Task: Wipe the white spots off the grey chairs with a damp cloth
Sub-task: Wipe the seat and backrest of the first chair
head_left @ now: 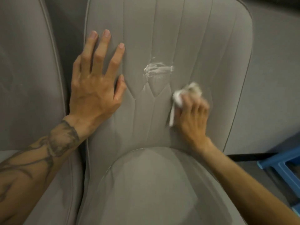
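Observation:
A grey upholstered chair [203,46] fills the middle of the view, its stitched backrest facing me. A smeared white spot [158,69] sits near the centre of the backrest. My left hand [95,85] lies flat on the backrest's left side with fingers spread, holding nothing. My right hand [193,114] is blurred and grips a crumpled white cloth [180,96] pressed against the backrest, below and to the right of the spot. Part of the cloth hangs down beside my thumb.
A second grey chair [24,70] stands close on the left, touching the first. A blue plastic frame [282,169] stands on the floor at the lower right. A grey surface [276,78] runs behind the chair on the right.

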Demonstrator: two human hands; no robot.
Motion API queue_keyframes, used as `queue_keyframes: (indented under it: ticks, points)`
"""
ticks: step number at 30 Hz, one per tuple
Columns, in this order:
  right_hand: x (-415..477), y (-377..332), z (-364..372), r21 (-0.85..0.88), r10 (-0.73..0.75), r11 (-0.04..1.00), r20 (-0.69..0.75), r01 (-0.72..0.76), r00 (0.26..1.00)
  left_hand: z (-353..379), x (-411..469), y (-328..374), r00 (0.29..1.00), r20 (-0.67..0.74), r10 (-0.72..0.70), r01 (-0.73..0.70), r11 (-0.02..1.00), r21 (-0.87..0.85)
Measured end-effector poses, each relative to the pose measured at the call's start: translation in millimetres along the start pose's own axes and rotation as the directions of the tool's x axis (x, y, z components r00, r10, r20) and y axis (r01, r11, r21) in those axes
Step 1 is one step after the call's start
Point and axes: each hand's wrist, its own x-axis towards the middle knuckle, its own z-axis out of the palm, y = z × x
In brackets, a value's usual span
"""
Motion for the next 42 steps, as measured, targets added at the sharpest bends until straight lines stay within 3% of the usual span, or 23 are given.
queue_keyframes:
  ticks: [2, 4, 7, 9, 11, 14, 19, 23, 25, 29, 31, 34, 36, 38, 40, 42]
  points:
    - [-57.3, -4.1, -8.4, -0.045, -0.183, 0.98, 0.19, 0.195, 0.965, -0.8, 0.4, -0.7, 1.0, 0.004, -0.001, 0.001, 1.0, 0.001]
    - [-59.0, 10.2, -9.3, -0.054, -0.233, 0.967, 0.198, 0.248, 0.952, -1.2, 0.2, -0.1, 1.0, 0.012, -0.006, 0.006, 1.0, 0.0]
    - [-2.1, 23.1, -2.1, -0.083, 0.018, 0.996, 0.013, -0.017, 1.0, -0.3, 0.2, -0.1, 1.0, 0.011, 0.0, 0.0, 1.0, 0.0]
    - [13.3, 12.9, 3.0, -0.059, 0.151, 0.986, -0.104, -0.157, 0.983, 0.0, -0.2, -0.3, 1.0, 0.009, -0.004, 0.004, 1.0, 0.002]
    - [-8.4, -7.9, 5.6, -0.025, 0.147, 0.988, -0.092, -0.15, 0.985, -0.4, -0.3, 1.2, 1.0, 0.006, -0.009, 0.009, 1.0, 0.004]
    - [-36.2, -15.7, 2.9, -0.004, 0.029, 1.0, 0.005, -0.029, 1.0, -1.4, 1.0, 1.3, 1.0, 0.013, -0.003, 0.003, 1.0, 0.003]
    - [16.2, -4.5, 11.2, -0.002, 0.209, 0.977, -0.165, -0.212, 0.964, 0.6, 0.4, -0.3, 1.0, -0.007, -0.003, 0.003, 1.0, 0.003]
    - [-4.4, -18.9, 4.4, 0.015, 0.082, 0.997, -0.08, -0.081, 0.993, 0.1, 0.8, 0.7, 1.0, -0.011, -0.001, 0.001, 1.0, -0.001]
    - [19.4, -4.6, -4.1, -0.02, 0.069, 0.997, -0.104, -0.072, 0.992, -0.3, 0.3, 0.6, 1.0, -0.006, 0.0, 0.0, 1.0, -0.003]
    - [114.3, 13.3, -5.0, -0.028, 0.299, 0.944, -0.352, -0.33, 0.887, -0.3, 0.8, 0.6, 1.0, -0.011, 0.0, 0.0, 1.0, -0.002]
    - [128.5, -7.1, -0.2, 0.047, 0.365, 0.924, -0.397, -0.378, 0.842, 0.0, 0.6, 1.2, 1.0, -0.012, -0.003, 0.003, 1.0, -0.004]
    - [92.2, -35.1, 0.7, 0.072, 0.15, 0.988, -0.209, -0.138, 0.966, -0.8, 0.5, 0.9, 1.0, -0.01, 0.002, -0.002, 1.0, -0.002]
    - [81.2, -23.5, -9.9, 0.019, -0.008, 1.0, -0.084, 0.009, 0.996, -1.7, 0.7, 1.3, 1.0, -0.008, -0.001, 0.0, 1.0, -0.007]
    - [112.3, -0.5, -12.8, -0.021, 0.045, 0.999, -0.17, -0.05, 0.984, -2.4, 0.0, 2.3, 1.0, -0.006, -0.008, 0.008, 1.0, -0.01]
    - [159.6, 9.2, -10.1, -0.006, 0.218, 0.972, -0.363, -0.236, 0.906, -1.8, 0.0, 1.9, 1.0, -0.005, -0.011, 0.011, 1.0, -0.014]
    - [176.2, -8.0, -4.2, 0.047, 0.301, 0.949, -0.437, -0.313, 0.847, -0.9, 0.1, 2.2, 1.0, -0.005, -0.013, 0.012, 1.0, -0.021]
